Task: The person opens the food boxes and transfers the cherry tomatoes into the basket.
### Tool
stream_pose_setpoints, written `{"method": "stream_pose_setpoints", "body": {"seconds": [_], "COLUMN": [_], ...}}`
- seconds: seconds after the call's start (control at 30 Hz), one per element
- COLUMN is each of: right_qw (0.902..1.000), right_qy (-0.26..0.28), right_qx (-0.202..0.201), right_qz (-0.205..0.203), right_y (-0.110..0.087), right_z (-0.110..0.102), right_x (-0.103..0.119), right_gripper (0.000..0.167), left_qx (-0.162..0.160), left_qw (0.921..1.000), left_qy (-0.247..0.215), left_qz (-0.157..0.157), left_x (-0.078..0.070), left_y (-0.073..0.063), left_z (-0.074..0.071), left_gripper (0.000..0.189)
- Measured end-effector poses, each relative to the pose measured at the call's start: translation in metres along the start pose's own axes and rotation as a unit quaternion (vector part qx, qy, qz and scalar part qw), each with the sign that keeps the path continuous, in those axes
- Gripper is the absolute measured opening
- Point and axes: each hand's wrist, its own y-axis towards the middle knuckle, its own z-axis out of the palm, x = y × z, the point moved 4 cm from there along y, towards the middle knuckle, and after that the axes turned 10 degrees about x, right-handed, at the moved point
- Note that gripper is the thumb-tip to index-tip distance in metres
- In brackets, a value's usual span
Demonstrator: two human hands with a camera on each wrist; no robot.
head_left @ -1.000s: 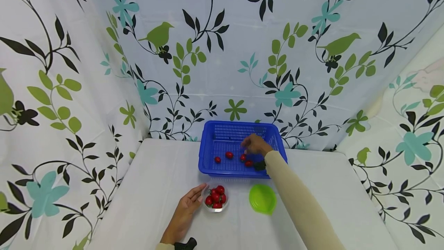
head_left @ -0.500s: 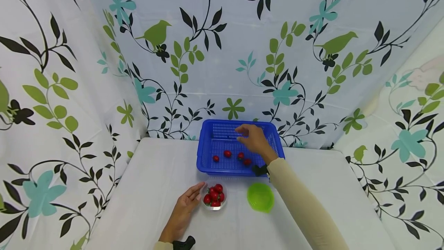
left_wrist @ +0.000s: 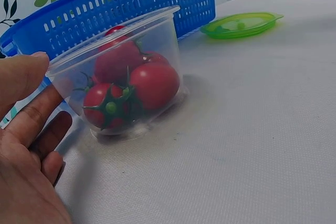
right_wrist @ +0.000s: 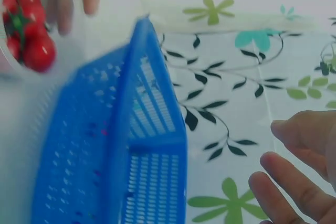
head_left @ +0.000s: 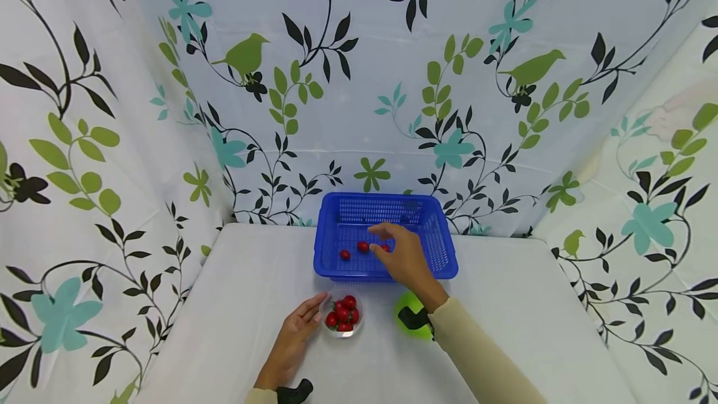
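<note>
My left hand point(head_left: 296, 335) rests beside a clear plastic container point(left_wrist: 163, 35), thumb and fingers loosely extended at its left side and fingertips at the wall. Several cherry tomatoes point(left_wrist: 155, 85) with green stems fill the container. Above the near side of a blue basket point(head_left: 350, 274) hovers my right hand point(head_left: 405, 257), its thumb and fingers spread apart. Nothing shows between them in the right wrist view. Loose tomatoes point(head_left: 363, 247) lie on the basket floor, and the hand may hide others.
A bright green lid point(left_wrist: 241, 26) lies on the white tablecloth, partly covered by my right wrist in the head view. The basket stands at the back of the table, near the patterned curtain point(head_left: 370, 80). Similar curtains hang at both sides.
My right hand has drawn back from over the basket's far part toward its near edge, now covering part of the tomatoes and lid. The left hand stays by the container. The head view shifts slightly.
</note>
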Motion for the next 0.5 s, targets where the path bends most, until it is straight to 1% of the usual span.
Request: {"method": "stream_pose_setpoints", "body": {"seconds": [0.13, 0.3, 0.37, 0.5], "right_qw": [1.0, 0.9996, 0.9992, 0.9989], "right_qy": [0.0, 0.026, 0.037, 0.045], "right_qx": [0.005, 0.01, 0.011, 0.009], "right_qz": [0.002, 0.003, 0.01, 0.011], "right_y": [-0.013, -0.027, -0.032, -0.042], "right_z": [0.012, 0.027, 0.032, 0.044], "right_x": [-0.001, -0.002, -0.002, -0.003], "right_gripper": [0.035, 0.036, 0.037, 0.037], "left_qx": [-0.001, -0.004, -0.003, -0.004], "left_qw": [1.0, 1.0, 0.9999, 0.9998], "left_qy": [0.001, 0.008, 0.015, 0.019], "left_qz": [0.003, 0.001, -0.002, -0.005], "left_x": [0.0, 0.001, 0.001, 0.0], "left_y": [0.001, 0.001, 0.001, 0.001], "left_z": [0.0, 0.0, 0.0, 0.001], "left_gripper": [0.05, 0.051, 0.051, 0.051]}}
